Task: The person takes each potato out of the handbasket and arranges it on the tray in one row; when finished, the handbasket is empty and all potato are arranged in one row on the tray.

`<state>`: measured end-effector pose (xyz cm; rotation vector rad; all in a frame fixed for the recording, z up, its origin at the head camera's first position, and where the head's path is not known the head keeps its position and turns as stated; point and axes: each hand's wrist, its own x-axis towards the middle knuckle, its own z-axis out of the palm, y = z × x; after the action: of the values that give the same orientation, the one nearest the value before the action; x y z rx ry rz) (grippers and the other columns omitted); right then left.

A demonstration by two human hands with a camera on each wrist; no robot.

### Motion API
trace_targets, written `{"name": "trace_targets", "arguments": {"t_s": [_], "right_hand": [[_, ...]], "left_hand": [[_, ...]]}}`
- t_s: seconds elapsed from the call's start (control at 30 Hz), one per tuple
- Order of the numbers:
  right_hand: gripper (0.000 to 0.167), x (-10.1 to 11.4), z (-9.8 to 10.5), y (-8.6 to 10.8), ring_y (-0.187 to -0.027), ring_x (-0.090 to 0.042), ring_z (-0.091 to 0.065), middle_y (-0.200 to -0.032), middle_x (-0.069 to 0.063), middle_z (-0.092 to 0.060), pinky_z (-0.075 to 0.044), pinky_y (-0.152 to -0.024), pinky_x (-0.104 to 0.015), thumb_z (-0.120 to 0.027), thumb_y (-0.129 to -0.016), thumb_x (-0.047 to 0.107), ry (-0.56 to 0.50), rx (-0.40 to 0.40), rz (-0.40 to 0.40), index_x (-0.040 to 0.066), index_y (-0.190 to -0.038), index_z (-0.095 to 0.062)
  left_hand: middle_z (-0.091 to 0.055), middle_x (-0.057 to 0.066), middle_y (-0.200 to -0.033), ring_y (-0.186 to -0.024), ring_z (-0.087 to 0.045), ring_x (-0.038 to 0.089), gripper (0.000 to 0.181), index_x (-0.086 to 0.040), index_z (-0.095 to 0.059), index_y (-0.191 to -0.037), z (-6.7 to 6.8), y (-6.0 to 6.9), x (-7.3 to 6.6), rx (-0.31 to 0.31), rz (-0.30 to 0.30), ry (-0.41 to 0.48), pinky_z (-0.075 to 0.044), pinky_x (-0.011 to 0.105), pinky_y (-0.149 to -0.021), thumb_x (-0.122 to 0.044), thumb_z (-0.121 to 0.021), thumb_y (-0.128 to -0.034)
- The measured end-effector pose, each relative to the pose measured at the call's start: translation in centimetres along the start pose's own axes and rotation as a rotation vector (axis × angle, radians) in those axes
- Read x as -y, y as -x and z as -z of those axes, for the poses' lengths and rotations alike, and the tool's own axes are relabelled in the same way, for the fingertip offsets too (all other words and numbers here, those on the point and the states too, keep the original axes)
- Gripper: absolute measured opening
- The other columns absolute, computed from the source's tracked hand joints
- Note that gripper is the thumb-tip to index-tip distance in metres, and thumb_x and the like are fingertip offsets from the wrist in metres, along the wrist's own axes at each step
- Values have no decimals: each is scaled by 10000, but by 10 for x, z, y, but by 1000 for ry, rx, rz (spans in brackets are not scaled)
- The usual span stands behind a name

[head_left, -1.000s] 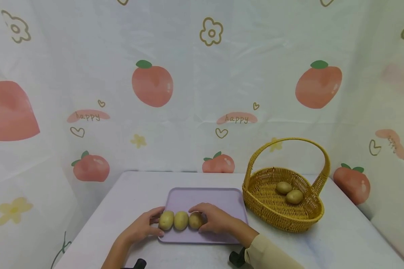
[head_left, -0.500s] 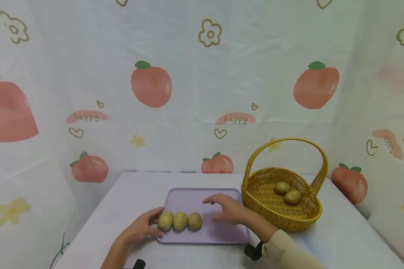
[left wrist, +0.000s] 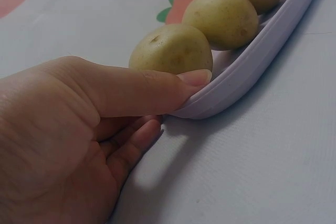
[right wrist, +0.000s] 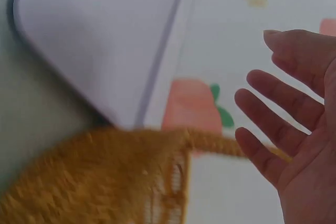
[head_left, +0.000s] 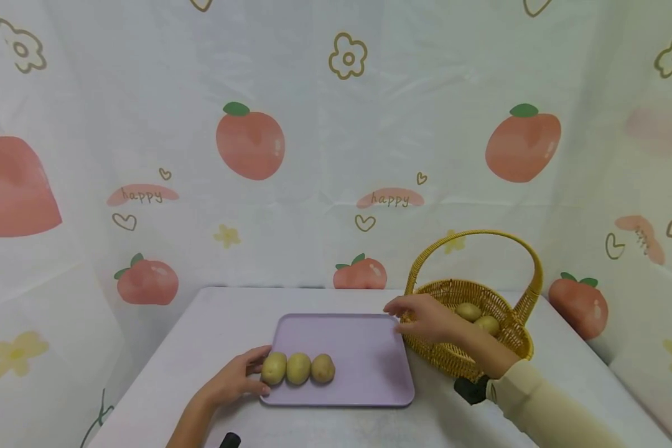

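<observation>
Three potatoes stand in a row on the purple tray (head_left: pixel 369 373): a left one (head_left: pixel 274 368), a middle one (head_left: pixel 298 368) and a right one (head_left: pixel 323 368). Thumb and fingers of my left hand (head_left: pixel 235 378) lie around the tray's left edge beside the left potato (left wrist: pixel 173 51); the thumb (left wrist: pixel 152 93) rests at the rim in the left wrist view. My right hand (head_left: pixel 428 317), fingers spread and holding nothing, is over the left side of the wicker basket (head_left: pixel 453 364). Inside the basket lie two more potatoes, one (head_left: pixel 468 312) behind the other (head_left: pixel 488 325), partly hidden by the right arm.
The basket's tall handle (head_left: pixel 481 232) arches above it, at the right of the white table (head_left: pixel 229 317). Behind the table hangs a curtain (head_left: pixel 313 124) printed with fruit and flowers.
My right hand has let go of the right potato and moved right and away, up over the basket. My left hand and the three potatoes have stayed in place.
</observation>
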<state>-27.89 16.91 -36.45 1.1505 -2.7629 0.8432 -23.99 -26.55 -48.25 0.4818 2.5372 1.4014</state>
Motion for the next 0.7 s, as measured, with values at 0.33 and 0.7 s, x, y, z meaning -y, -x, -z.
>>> {"name": "trace_targets", "arguments": {"t_s": [0.33,0.7], "right_hand": [[303,-31,45,15,-959,-246,-631,-1053,-50,-684,-540,-846,-432,-719,-873,127,61,-58,-75,41,-1158,-661],[364,-82,57,22,-1016,-355,-622,-1104,-191,-663,-525,-847,-522,-682,-915,200,10,-115,-241,-23,-1196,-619]], "left_hand": [[-377,313,-1450,-1233,-487,452,888,80,-364,-1440,1,0,1,1,9,8,-350,587,-1058,-157,-831,-724],[-378,320,-1446,-1230,-493,446,883,92,-359,-1437,0,0,-1,7,-4,2,-359,578,-1055,-160,-827,-732]]}}
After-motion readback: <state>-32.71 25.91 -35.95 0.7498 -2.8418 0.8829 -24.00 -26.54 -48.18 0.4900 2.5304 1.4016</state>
